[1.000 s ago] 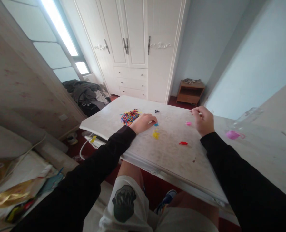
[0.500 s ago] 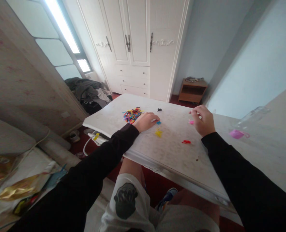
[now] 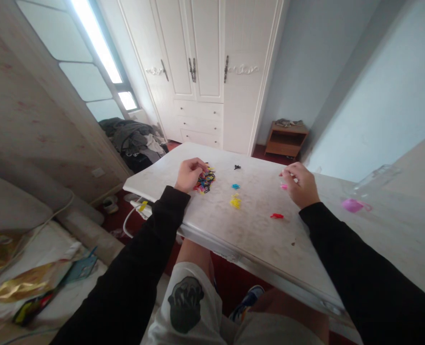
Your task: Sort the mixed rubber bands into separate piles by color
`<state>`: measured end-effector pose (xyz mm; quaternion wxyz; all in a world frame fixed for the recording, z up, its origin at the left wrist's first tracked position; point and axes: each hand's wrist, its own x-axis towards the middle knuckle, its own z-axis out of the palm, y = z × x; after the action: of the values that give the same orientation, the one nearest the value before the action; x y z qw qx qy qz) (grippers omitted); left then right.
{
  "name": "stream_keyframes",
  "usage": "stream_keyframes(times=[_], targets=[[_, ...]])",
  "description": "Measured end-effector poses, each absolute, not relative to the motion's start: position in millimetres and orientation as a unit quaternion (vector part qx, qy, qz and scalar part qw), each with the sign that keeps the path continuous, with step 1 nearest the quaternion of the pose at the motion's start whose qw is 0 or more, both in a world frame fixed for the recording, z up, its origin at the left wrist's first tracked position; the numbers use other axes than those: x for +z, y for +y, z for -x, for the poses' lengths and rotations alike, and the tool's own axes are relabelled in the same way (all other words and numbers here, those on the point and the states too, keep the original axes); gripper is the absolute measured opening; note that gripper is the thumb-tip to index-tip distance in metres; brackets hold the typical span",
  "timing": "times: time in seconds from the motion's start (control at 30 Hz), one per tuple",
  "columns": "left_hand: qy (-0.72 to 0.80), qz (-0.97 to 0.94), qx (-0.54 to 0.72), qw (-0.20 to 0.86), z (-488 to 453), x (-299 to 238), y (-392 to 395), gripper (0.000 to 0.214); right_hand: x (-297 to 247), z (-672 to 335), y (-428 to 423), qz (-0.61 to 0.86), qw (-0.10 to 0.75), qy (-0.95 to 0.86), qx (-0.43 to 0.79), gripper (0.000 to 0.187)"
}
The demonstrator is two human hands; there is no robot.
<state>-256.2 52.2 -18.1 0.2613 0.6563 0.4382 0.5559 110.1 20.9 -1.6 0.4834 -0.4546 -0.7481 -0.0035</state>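
A white table [image 3: 255, 235] carries a pile of small coloured pieces [image 3: 207, 181] near its far left corner; everything else is placed from that pile. Just right of the pile, a black piece [image 3: 237, 167] lies alone, with a blue piece [image 3: 235, 186] nearer the person and a few yellow pieces [image 3: 235, 202] nearer again. Further right of the pile lie a red piece [image 3: 276, 216] and a pink piece [image 3: 283, 186]; well to the right, a clear jar [image 3: 377, 175] lies on its side beside a pink lid [image 3: 352, 205]. Behind the pile stands a white wardrobe [image 3: 205, 72], with a small wooden cabinet [image 3: 286, 139] to its right; left of the pile, a heap of clothes [image 3: 133, 139] lies on the floor. Nothing stands between either hand and the loose pieces.

The pile is a loose, flat tangle of mixed colours: black, red, yellow and blue show most; single pieces are too small to make out. The left hand [image 3: 189, 173] covers the pile's left edge, fingers bent down into it; whether they pinch a piece cannot be told. The right hand [image 3: 300, 184] rests on the table well right of the pile, fingers drawn into a narrow curl, fingertips just beside the pink piece; whether anything sits between them cannot be told.
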Motion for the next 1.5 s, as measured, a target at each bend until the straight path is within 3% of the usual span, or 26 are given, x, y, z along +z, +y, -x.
stream_keyframes(times=[0.2, 0.4, 0.73, 0.97, 1.27, 1.5], targets=[[0.421, -0.783, 0.364, 0.280, 256.1, -21.8, 44.8, 0.024, -2.9, -110.2, 21.6, 0.446, 0.471, -0.761, -0.015, 0.027], [0.387, -0.837, 0.308, 0.236, 259.1, -22.5, 42.6, 0.035, -1.9, -110.0, 20.0, 0.451, 0.466, -0.761, -0.003, 0.026], [0.403, -0.783, 0.431, 0.197, 261.8, -23.9, 43.3, 0.027, -1.6, -107.8, 18.8, 0.448, 0.460, -0.766, 0.010, 0.026], [0.442, -0.720, 0.475, 0.246, 257.7, -24.8, 40.3, 0.008, -1.9, -107.0, 19.0, 0.443, 0.456, -0.772, 0.004, 0.025], [0.441, -0.693, 0.508, 0.259, 255.6, -27.2, 41.6, 0.022, -2.0, -106.3, 19.2, 0.441, 0.442, -0.781, 0.018, 0.024], [0.384, -0.708, 0.542, 0.240, 240.4, -16.9, 30.0, 0.022, 3.5, -92.6, 12.4, 0.379, 0.359, -0.853, -0.011, 0.015]])
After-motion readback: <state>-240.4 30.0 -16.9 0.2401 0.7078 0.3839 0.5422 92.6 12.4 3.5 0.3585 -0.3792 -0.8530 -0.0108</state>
